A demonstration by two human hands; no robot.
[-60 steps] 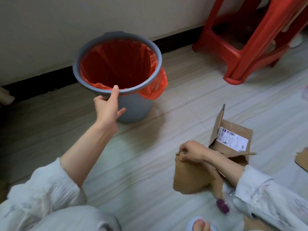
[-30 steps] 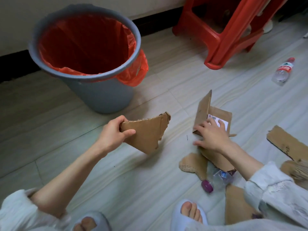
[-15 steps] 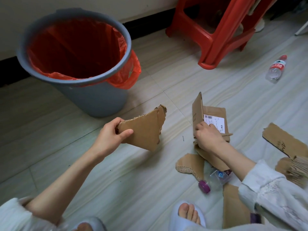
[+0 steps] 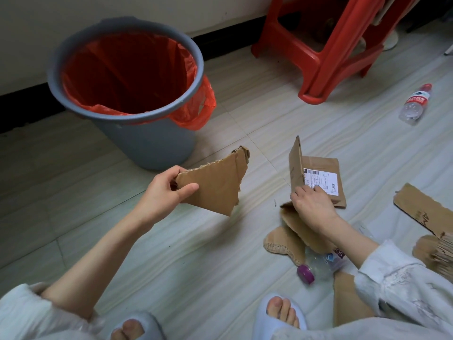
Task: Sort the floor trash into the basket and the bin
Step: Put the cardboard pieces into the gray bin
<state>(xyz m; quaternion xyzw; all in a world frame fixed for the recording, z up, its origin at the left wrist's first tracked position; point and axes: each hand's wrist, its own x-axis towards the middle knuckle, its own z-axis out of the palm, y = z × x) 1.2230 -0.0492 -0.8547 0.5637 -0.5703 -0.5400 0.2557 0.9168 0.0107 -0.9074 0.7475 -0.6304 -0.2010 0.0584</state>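
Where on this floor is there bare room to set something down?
Bare floor lies left of the grey bin and between the left hand and the slippers. It is crowded around the right hand: cardboard pieces and a purple-capped bottle.

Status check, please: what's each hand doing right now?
Left hand holds torn cardboard. Right hand grips labelled box. Bin open, unblocked.
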